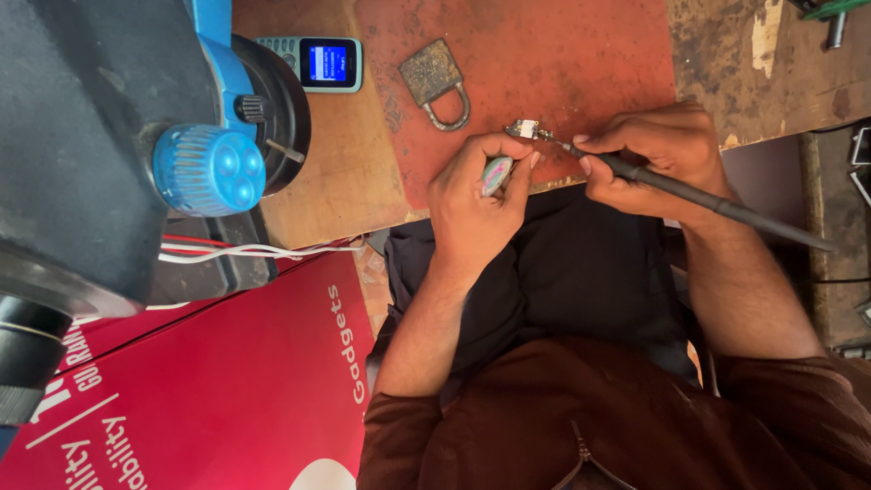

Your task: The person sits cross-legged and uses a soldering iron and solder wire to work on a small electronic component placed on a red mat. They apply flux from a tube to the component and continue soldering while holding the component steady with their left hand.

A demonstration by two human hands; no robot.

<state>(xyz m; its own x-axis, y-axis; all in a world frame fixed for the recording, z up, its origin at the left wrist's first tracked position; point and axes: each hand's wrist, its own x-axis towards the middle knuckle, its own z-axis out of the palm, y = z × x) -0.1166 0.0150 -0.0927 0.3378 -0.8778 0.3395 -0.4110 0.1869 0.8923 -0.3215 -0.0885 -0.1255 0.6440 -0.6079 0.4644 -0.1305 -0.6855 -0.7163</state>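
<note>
My left hand (476,195) grips a small key with a pale coloured head (496,174), its metal end (524,129) resting on the red mat (544,54) at the bench edge. My right hand (658,159) holds a long thin black tool (717,205) like a pen, its fine tip touching the key's metal end. Both hands sit close together over my lap.
A worn brass padlock (435,82) lies on the red mat just beyond the hands. A small phone with a lit blue screen (322,63) rests on the wooden bench (336,163). A black and blue machine (136,154) with white and red wires fills the left. A red board (227,381) lies below it.
</note>
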